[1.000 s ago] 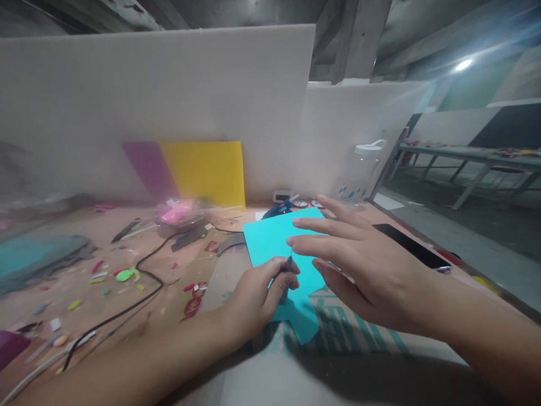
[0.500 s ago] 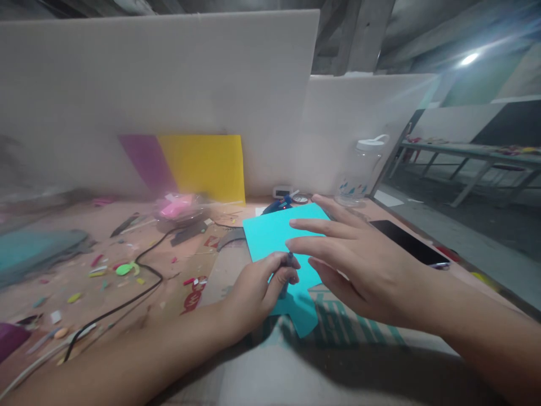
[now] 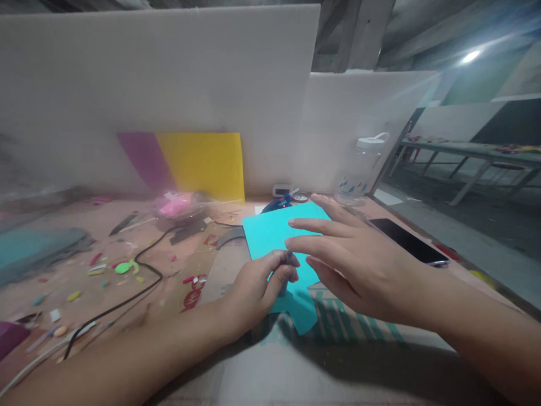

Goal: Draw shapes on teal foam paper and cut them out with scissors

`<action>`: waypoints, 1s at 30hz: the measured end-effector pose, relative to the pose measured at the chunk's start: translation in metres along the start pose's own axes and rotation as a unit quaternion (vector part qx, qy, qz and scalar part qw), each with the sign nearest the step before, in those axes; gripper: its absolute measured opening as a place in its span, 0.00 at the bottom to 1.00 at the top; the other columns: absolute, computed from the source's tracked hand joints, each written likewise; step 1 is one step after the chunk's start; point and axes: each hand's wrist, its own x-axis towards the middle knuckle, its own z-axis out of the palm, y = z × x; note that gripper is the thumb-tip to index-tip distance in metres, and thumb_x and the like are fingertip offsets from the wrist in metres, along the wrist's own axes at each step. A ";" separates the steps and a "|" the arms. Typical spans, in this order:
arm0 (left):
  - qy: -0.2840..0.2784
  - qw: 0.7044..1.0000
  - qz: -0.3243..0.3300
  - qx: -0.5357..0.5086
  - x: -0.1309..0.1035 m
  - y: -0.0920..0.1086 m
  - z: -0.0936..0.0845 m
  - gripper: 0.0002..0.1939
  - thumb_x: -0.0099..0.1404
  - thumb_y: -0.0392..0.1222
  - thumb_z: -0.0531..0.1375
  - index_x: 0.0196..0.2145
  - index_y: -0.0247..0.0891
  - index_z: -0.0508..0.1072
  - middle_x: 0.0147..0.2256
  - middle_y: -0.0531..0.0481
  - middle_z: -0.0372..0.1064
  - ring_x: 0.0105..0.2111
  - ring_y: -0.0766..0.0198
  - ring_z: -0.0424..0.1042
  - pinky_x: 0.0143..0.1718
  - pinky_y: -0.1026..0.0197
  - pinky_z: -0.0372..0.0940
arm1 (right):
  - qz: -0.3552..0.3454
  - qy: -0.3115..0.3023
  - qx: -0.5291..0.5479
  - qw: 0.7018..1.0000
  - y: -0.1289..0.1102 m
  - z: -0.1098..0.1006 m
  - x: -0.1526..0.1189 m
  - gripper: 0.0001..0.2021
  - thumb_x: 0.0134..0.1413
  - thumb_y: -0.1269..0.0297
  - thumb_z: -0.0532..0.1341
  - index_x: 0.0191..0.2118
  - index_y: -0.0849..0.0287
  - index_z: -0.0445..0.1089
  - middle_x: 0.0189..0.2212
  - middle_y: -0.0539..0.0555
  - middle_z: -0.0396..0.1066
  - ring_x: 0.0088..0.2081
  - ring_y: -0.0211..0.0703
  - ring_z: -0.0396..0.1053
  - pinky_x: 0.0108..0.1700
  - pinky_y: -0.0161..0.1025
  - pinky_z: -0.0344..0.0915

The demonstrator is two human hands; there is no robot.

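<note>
A bright turquoise sheet (image 3: 270, 231) with a cut lower edge lies in front of me on printed cardboard (image 3: 359, 327). My left hand (image 3: 262, 287) is closed above its lower part, with thumb and forefinger pinching a small dark grey piece (image 3: 289, 258). Fingers cover most of that piece, so its kind does not show. Over the sheet's right side, my right hand (image 3: 359, 254) is open, fingers apart and pointing left, holding nothing. Its fingertips are close to the pinched piece; whether they touch the sheet I cannot tell.
A black phone (image 3: 408, 242) and a clear bottle (image 3: 359, 169) stand at the right. Behind the sheet is a dark blue tool (image 3: 279, 203). A black cable (image 3: 147, 293), coloured scraps and a pink item in clear plastic (image 3: 177, 206) occupy the left. A yellow sheet (image 3: 207, 163) leans against the white panel.
Both hands keep nearly the same pose and place. The whole view has shifted very slightly; nothing was taken hold of or let go.
</note>
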 end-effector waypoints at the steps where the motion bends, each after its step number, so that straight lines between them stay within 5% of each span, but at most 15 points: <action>1: -0.001 1.000 0.000 0.000 0.000 0.000 0.000 0.13 0.76 0.44 0.49 0.40 0.38 0.70 0.34 0.50 0.76 0.32 0.64 0.73 0.35 0.62 0.66 | -0.002 0.002 0.000 1.000 0.000 0.000 0.000 0.12 0.68 0.75 0.52 0.45 0.61 0.72 0.39 0.55 0.81 0.50 0.47 0.78 0.69 0.63 0.57; 24: 0.019 0.999 -0.006 -0.040 0.003 0.006 -0.007 0.13 0.75 0.45 0.50 0.37 0.38 0.70 0.36 0.49 0.75 0.36 0.63 0.74 0.41 0.60 0.68 | 0.005 -0.005 -0.026 1.000 0.005 -0.005 -0.003 0.11 0.65 0.74 0.54 0.47 0.59 0.72 0.44 0.57 0.81 0.50 0.46 0.77 0.69 0.62 0.57; 30: 0.023 0.964 -0.118 -0.236 0.012 0.014 -0.009 0.18 0.72 0.53 0.58 0.48 0.35 0.66 0.33 0.48 0.75 0.32 0.60 0.77 0.36 0.58 0.71 | 0.006 -0.007 -0.012 1.000 0.017 0.004 -0.006 0.12 0.66 0.74 0.53 0.48 0.62 0.73 0.40 0.59 0.80 0.45 0.47 0.77 0.58 0.55 0.71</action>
